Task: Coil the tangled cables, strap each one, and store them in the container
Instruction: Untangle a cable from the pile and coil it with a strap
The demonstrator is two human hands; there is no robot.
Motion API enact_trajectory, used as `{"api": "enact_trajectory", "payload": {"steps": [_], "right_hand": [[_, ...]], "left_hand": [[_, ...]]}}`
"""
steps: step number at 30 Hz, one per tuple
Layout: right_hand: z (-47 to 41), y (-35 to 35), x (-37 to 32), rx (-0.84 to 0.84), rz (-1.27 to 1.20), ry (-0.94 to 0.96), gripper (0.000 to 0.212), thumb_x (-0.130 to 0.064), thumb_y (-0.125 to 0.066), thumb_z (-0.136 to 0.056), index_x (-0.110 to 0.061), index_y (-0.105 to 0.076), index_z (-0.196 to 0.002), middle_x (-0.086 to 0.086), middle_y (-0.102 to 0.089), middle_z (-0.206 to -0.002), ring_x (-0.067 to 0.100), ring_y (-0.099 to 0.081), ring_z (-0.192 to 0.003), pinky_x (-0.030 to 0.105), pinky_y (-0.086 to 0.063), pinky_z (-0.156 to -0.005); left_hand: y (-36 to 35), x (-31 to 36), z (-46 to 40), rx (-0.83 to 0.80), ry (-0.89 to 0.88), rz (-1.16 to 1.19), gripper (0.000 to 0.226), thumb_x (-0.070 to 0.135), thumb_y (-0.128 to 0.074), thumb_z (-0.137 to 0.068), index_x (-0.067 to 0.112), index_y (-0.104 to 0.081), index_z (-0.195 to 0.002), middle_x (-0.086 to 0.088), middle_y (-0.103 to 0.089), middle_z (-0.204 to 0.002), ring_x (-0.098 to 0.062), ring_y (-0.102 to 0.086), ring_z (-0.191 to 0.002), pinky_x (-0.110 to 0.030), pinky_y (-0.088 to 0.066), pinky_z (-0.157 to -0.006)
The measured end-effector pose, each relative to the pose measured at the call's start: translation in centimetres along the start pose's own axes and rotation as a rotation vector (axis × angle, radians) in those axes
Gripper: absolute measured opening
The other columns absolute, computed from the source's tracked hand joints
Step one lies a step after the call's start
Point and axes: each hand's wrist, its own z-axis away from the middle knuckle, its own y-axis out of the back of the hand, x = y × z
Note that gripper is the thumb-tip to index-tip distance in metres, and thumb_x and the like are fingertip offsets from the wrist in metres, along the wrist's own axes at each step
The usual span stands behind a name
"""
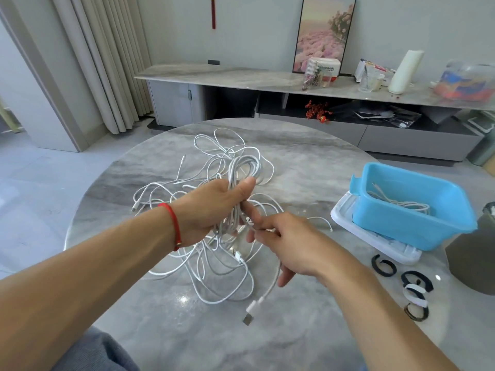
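A thin white cable end with a metal plug (247,318) is pinched by the right hand (289,245), fingers curled, likely for feeding. A half-made coil (235,183) is gripped by the left hand (211,210) above the tangled cables (214,266). Black straps (384,266) lie on the glossy marbled surface (308,167). One cable is already held in the blue plastic container (412,207).

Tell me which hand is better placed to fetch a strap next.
Probably the right hand: the straps lie on its side of the table, and it only pinches a cable end, while the left hand grips the coil.
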Motion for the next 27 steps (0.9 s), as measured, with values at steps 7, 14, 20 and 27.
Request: {"api": "enact_trajectory", "payload": {"steps": [7, 14, 20, 27], "right_hand": [[0.2, -0.8, -0.1, -0.108, 0.099, 0.065, 0.009, -0.030, -0.056, -0.100, -0.022, -0.060, -0.097, -0.003, -0.065, -0.067, 0.023, -0.072, -0.051, 0.039, -0.062, -0.066], [1.1, 1.1, -0.9, -0.196, -0.429, 0.235, 0.012, -0.020, -0.069, -0.098, -0.012, -0.073, -0.105, 0.003, -0.068, -0.069, 0.020, -0.066, -0.058, 0.031, -0.056, -0.056], [0.7, 2.5, -1.5, -0.217, -0.945, 0.076, 0.040, -0.023, -0.042, -0.098, -0.002, -0.074, -0.109, 0.018, -0.074, -0.092, 0.023, -0.069, -0.074, 0.033, -0.059, -0.064], [0.2, 0.8, -1.2, 0.245, -0.565, 0.134, 0.032, -0.026, -0.059, -0.103, -0.004, -0.072, -0.084, 0.004, -0.067, -0.058, 0.015, -0.059, -0.046, 0.024, -0.044, -0.042]], "left_hand": [[-0.8, -0.1, -1.4, 0.322, -0.121, 0.223, 0.042, 0.044, -0.049, -0.103, 0.012, -0.044, -0.075, -0.001, -0.043, -0.050, -0.021, -0.046, -0.042, -0.039, -0.047, -0.057], [0.9, -1.4, -1.7, 0.339, -0.104, -0.185, 0.049, 0.049, -0.050, -0.101, 0.013, -0.041, -0.068, -0.002, -0.040, -0.049, -0.020, -0.036, -0.042, -0.028, -0.037, -0.043], [-0.8, -1.3, -0.8, 0.056, -0.017, -0.069, 0.056, 0.051, -0.047, -0.102, 0.013, -0.044, -0.060, 0.002, -0.040, -0.042, -0.013, -0.029, -0.037, -0.019, -0.029, -0.041], [-1.6, -1.2, 0.2, -0.165, -0.044, 0.046, 0.074, 0.070, -0.031, -0.096, 0.003, -0.057, -0.079, -0.019, -0.054, -0.072, -0.017, -0.029, -0.044, -0.022, -0.027, -0.044]]}}
